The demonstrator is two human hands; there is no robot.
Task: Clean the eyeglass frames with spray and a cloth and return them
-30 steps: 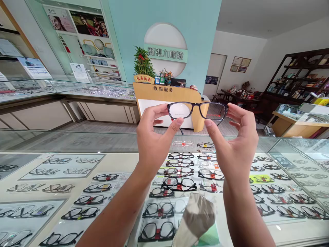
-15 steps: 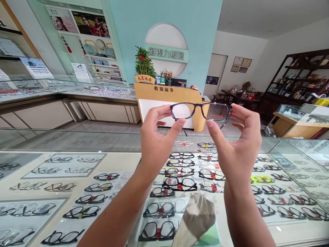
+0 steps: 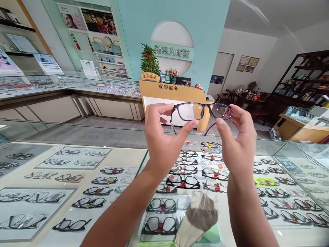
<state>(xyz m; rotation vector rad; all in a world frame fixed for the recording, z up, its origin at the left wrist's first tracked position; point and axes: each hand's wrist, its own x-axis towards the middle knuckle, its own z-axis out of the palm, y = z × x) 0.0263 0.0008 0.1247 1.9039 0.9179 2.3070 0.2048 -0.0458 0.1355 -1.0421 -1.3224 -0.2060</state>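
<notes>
A pair of dark-rimmed eyeglasses (image 3: 207,105) is held up in front of me, its lenses turned at an angle. My left hand (image 3: 164,133) pinches the frame's left end between thumb and fingers. At the other end, my right hand (image 3: 238,140) grips the rim the same way. The temples hang below and behind the lenses, partly hidden. Printed marks show on both lenses. Beneath my hands, a crumpled beige cloth (image 3: 202,212) lies on the glass counter, beside rows of black-framed glasses (image 3: 159,226).
The display counter (image 3: 128,157) holds several rows of glasses left and right. Across the aisle stand a wooden cashier desk (image 3: 169,91) with a potted plant (image 3: 149,60), and another glass showcase (image 3: 102,90). Dark shelves (image 3: 303,79) rise at the right.
Both hands have turned the eyeglasses, bringing the left end nearer and the right end farther away. The hands are slightly closer together. My view has shifted a little left.
</notes>
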